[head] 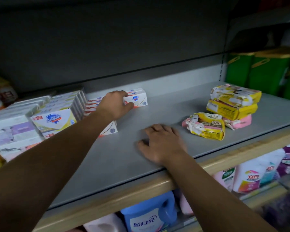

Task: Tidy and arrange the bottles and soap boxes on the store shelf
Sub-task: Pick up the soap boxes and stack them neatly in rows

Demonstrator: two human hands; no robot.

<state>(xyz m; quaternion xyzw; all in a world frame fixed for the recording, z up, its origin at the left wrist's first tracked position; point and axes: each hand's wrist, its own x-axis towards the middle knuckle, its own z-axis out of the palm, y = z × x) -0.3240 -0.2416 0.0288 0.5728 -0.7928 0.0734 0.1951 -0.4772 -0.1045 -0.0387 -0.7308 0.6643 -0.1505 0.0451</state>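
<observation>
My left hand (116,104) reaches to the back of the grey shelf (124,158) and grips a white soap box (139,98) with a blue shield logo, thumb under its front, fingers over its top. More white soap boxes (92,104) stand in a row just left of it, and one (110,129) lies partly under my forearm. My right hand (161,143) rests palm down on the bare shelf near the front edge, fingers loosely curled, holding nothing. Yellow and pink wrapped soap packs (233,104) are stacked at the right, with one pack (206,125) lying in front.
Larger boxed soap multipacks (54,119) and pale purple boxes (12,131) fill the shelf's left end. Green containers (266,72) stand at the far right. Detergent bottles (149,213) and refill bags (251,176) sit on the lower shelf. A wooden strip (157,190) edges the shelf front.
</observation>
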